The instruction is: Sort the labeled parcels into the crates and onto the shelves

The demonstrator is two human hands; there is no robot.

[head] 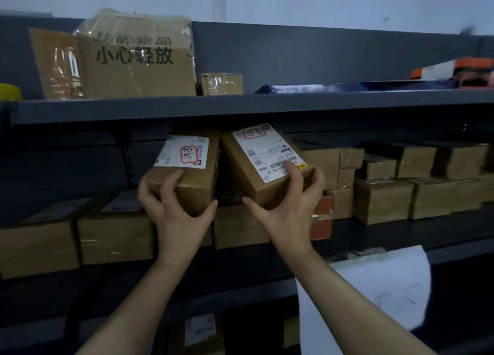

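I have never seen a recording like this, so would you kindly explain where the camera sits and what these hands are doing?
There is no machine here. The single picture comes from a camera worn on a person's head, looking forward and down at their own bare hands. The left hand holds the left parcel, a brown box with a white label marked in red. The right hand holds the right parcel, which is also labelled and is tilted. Both parcels are raised in front of dark shelving. The middle shelf carries rows of taped boxes. The top shelf holds a large carton with printed characters. A white paper sheet hangs at the lower right.
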